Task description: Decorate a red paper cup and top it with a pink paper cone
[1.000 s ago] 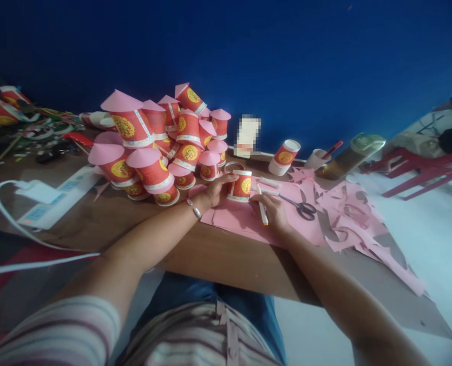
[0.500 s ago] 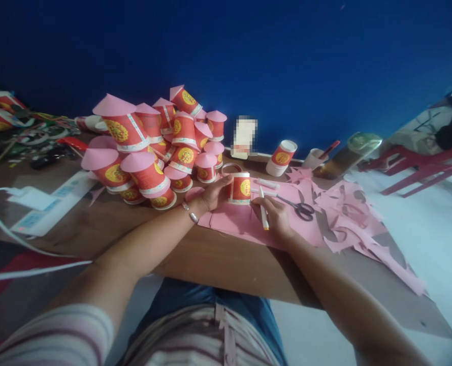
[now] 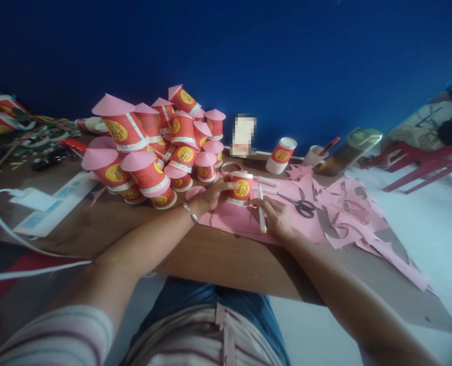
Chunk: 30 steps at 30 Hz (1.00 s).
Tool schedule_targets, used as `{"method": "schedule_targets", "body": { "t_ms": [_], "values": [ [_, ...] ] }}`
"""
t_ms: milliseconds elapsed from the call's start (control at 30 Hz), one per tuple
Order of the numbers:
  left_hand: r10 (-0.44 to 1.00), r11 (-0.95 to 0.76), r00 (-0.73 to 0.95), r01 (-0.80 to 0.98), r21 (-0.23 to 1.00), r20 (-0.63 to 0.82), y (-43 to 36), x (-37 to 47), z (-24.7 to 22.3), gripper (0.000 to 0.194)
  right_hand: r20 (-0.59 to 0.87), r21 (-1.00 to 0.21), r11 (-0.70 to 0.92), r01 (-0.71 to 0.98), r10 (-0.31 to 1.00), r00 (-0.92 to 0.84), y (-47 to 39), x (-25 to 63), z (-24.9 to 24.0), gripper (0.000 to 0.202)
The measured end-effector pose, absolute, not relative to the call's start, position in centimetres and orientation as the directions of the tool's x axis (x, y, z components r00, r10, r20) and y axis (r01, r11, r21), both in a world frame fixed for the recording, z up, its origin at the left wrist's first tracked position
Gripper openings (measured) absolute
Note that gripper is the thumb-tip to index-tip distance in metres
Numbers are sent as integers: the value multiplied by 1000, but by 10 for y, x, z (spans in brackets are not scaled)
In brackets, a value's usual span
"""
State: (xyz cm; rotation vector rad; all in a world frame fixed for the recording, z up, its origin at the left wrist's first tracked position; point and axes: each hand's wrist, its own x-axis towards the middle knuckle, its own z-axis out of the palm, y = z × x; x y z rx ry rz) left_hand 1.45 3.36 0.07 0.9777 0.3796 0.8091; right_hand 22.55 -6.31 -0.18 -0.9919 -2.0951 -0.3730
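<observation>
A red paper cup point(image 3: 241, 188) with a yellow round emblem and white rim sits over the pink paper, gripped on its left side by my left hand point(image 3: 215, 194). Just right of the cup, my right hand point(image 3: 275, 217) is closed around a white marker point(image 3: 263, 216) with an orange lower end. Pink paper sheets point(image 3: 235, 223) lie beneath both hands. Dark-handled scissors point(image 3: 304, 207) rest on the paper beyond my right hand. To the left, several red cups with pink cone tops form a pile point(image 3: 139, 170).
A white power strip point(image 3: 54, 206) with a plugged cable is at the left. Behind are stacked cups point(image 3: 281, 155), a white cup point(image 3: 315, 156) holding a red item, and a bottle point(image 3: 350, 150). Pink scraps point(image 3: 357, 213) cover the right side. A red stool point(image 3: 424, 162) stands beyond.
The cup has turned in my left hand, so its yellow emblem faces more toward me. The marker in my right hand has shifted slightly left and down.
</observation>
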Motion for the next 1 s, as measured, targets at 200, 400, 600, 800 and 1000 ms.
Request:
{"method": "schedule_targets", "body": {
  "t_ms": [200,400,600,800,1000],
  "values": [
    [769,341,637,-476,811,50,31,14,6,43,758,-103,652,751,540,-365,-61,228,-4,12],
    [740,401,672,-479,781,32,32,14,7,48,749,-112,653,749,550,-368,-63,227,-2,8],
    [675,400,736,-425,812,54,31,13,7,49,718,-123,666,736,572,-397,-65,227,2,13],
    [677,370,735,-390,843,43,32,11,5,59,714,-121,657,744,579,-394,-64,228,-1,13],
    [687,319,724,-370,873,56,34,13,2,58,718,-87,627,774,578,-387,-65,232,-3,27]
  ]
}}
